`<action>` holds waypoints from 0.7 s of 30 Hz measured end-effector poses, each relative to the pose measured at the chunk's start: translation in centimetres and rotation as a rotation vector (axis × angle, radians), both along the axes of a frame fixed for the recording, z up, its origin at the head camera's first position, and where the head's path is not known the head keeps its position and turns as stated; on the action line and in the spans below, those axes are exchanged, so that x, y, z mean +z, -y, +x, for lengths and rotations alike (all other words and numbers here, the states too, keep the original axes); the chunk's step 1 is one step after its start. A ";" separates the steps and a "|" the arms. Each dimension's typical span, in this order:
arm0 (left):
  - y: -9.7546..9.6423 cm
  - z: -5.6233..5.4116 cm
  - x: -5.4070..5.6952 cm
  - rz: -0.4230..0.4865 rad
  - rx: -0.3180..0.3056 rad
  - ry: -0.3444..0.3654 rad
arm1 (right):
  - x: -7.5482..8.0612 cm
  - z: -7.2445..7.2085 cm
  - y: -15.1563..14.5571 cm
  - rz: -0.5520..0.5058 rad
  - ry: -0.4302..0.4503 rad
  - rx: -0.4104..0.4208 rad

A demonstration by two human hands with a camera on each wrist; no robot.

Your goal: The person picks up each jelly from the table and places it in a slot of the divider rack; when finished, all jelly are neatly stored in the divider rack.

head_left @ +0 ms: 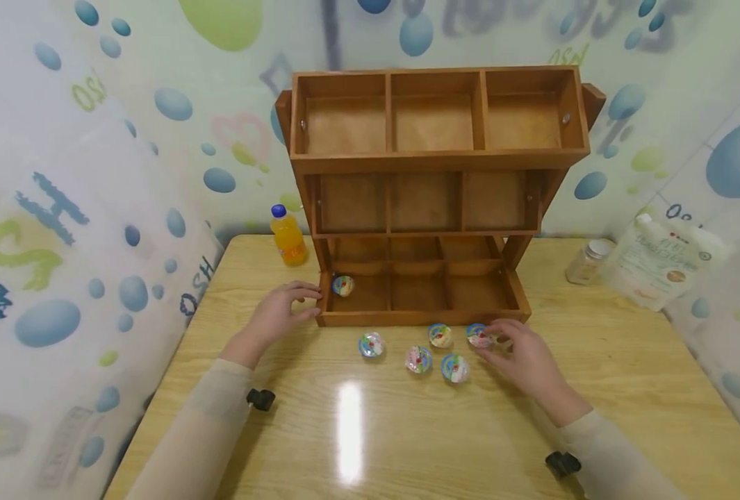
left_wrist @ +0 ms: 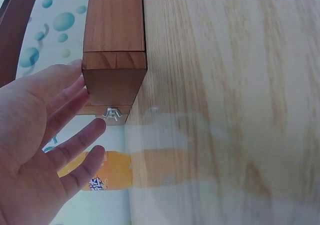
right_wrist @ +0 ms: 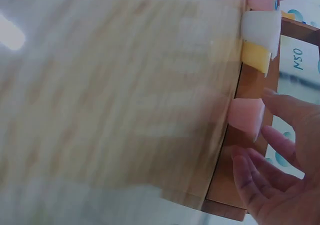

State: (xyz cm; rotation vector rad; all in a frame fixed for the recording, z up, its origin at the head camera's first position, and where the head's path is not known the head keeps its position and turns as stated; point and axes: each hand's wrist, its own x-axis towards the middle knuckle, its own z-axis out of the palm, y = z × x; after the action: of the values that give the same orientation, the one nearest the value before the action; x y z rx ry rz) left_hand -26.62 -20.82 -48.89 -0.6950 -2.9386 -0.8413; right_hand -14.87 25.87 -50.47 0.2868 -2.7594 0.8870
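Observation:
My left hand [head_left: 280, 314] is at the left end of the wooden rack's [head_left: 422, 319] bottom tray, its thumb and fingertips against or very near the wood. In the left wrist view its fingers are spread and loosely bent. My right hand [head_left: 526, 357] is around a pink jelly cup [right_wrist: 246, 116] at the tray's front right; thumb and fingers stand apart, with no clear grip. Nearby on the table are a yellow cup [head_left: 440, 335], a pink cup [head_left: 417, 360], a white cup [head_left: 455, 369] and another foil-lidded cup [head_left: 371, 344]. One yellow cup [head_left: 343, 285] sits in the tray's left compartment.
An orange drink bottle [head_left: 289, 237] stands left of the rack. To its right are a lidded jar [head_left: 588, 262] and a white printed pouch [head_left: 660, 260]. The rack's upper tiers [head_left: 438, 161] overhang the bottom tray. Patterned walls enclose the wooden table [head_left: 282, 444].

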 end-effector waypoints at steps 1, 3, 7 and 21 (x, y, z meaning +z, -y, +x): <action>0.0 0.0 0.0 0.003 0.001 0.002 | -0.1 -0.1 0.0 -0.005 0.007 0.003; 0.0 0.0 0.0 0.007 0.002 0.007 | -0.2 -0.2 -0.1 -0.022 0.013 0.010; 0.0 0.0 0.1 0.007 0.000 0.008 | -0.3 -0.6 -0.1 -0.046 0.034 0.012; 0.0 0.1 0.3 0.000 -0.007 -0.006 | 0.6 -1.5 0.2 -0.021 0.079 0.042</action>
State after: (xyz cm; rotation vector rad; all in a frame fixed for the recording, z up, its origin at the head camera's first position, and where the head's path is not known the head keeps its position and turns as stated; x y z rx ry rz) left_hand -26.53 -20.80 -48.63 -0.7066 -2.9324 -0.8390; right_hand -16.35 25.65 -49.91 0.3135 -2.8244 0.9565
